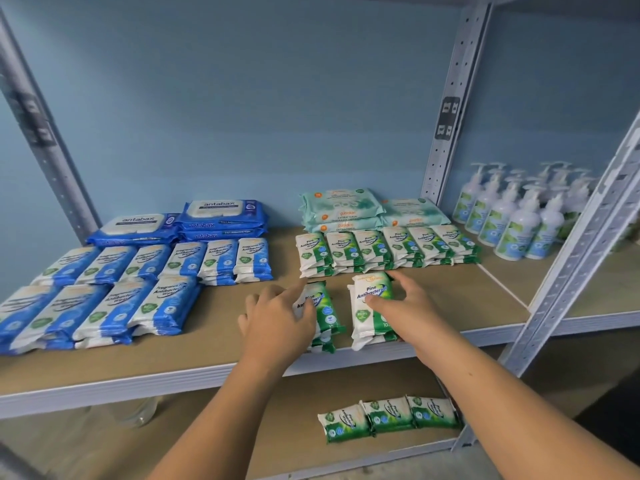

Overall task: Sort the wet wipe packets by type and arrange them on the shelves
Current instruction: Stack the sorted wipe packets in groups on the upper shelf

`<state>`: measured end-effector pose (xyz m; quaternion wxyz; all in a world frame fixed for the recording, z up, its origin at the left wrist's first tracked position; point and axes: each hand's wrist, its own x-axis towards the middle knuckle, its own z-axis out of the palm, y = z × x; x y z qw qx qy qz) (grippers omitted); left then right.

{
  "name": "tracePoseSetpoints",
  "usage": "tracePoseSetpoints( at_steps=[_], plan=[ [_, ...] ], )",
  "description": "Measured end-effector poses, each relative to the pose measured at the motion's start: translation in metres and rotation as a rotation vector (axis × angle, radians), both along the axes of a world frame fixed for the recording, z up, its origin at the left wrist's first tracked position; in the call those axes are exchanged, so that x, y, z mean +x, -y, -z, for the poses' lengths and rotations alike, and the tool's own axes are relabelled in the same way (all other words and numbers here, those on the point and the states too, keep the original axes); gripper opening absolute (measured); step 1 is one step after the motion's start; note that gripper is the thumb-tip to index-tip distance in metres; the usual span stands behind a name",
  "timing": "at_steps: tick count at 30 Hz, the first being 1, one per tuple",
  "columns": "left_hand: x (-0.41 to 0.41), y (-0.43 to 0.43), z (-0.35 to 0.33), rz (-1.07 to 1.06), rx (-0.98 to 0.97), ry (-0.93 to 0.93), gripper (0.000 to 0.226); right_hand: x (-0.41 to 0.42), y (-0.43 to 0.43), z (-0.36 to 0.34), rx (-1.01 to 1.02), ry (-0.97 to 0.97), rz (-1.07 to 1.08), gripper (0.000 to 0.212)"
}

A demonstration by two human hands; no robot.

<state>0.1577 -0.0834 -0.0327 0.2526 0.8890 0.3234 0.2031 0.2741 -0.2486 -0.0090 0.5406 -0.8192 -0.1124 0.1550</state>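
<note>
Shelf (221, 327) carries sorted blocks; green row (388, 249) sits back right. Just in front, 2 short stacks of green packets, near but apart: left stack (329, 313), right stack (367, 323). Left hand (277, 320) lies on its stack, index finger straight; right hand (403, 301) cups the other, thumb on top, fingers round the far edge. Probably light, soft, slick film: squeeze both long sides or top packets slide.

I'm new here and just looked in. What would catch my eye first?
Two bare hands work at the shelf's front: the left hand rests on one green pine packet stack, the right hand grips a second stack beside it. Blue packets crowd the shelf's left side; white pump bottles stand at far right.
</note>
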Motion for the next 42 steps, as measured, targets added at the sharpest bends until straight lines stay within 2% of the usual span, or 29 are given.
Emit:
tracePoseSetpoints(
  at_steps=[5, 8, 10, 13, 16, 19, 24, 30, 35, 42],
  plan=[
    [-0.015, -0.013, -0.007, 0.225, 0.053, 0.211, 0.033, -0.001, 0.002, -0.001, -0.024, 0.020, -0.026, 0.076],
    [-0.026, -0.016, -0.011, 0.430, 0.058, 0.072, 0.048, -0.001, -0.001, 0.002, -0.038, 0.029, -0.047, 0.068],
    [-0.030, -0.014, -0.010, 0.496, 0.076, -0.020, 0.054, -0.001, -0.003, 0.005, -0.093, 0.067, -0.046, 0.064],
    [-0.033, -0.016, -0.012, 0.510, 0.080, 0.019, 0.044, 0.002, -0.004, 0.010, -0.201, 0.189, -0.083, 0.062],
    [-0.035, -0.022, -0.013, 0.515, 0.067, 0.026, 0.042, 0.000, -0.003, 0.010, -0.289, 0.353, -0.132, 0.041],
    [-0.037, -0.023, -0.013, 0.512, 0.066, 0.032, 0.039, -0.002, 0.003, 0.007, -0.353, 0.534, -0.176, 0.030],
    [-0.037, -0.016, -0.010, 0.488, 0.099, 0.035, 0.038, -0.004, 0.014, 0.003, -0.354, 0.556, -0.343, 0.014],
    [-0.036, -0.012, -0.010, 0.479, 0.108, 0.013, 0.051, -0.009, 0.019, 0.004, -0.350, 0.616, -0.355, 0.016],
    [-0.028, -0.008, -0.004, 0.461, 0.116, 0.034, 0.050, -0.017, 0.025, 0.005, -0.522, 0.733, -0.423, 0.041],
    [-0.007, -0.002, 0.005, 0.401, 0.085, 0.127, 0.046, -0.016, 0.025, 0.021, -0.347, 0.676, -0.381, 0.037]
  ],
)
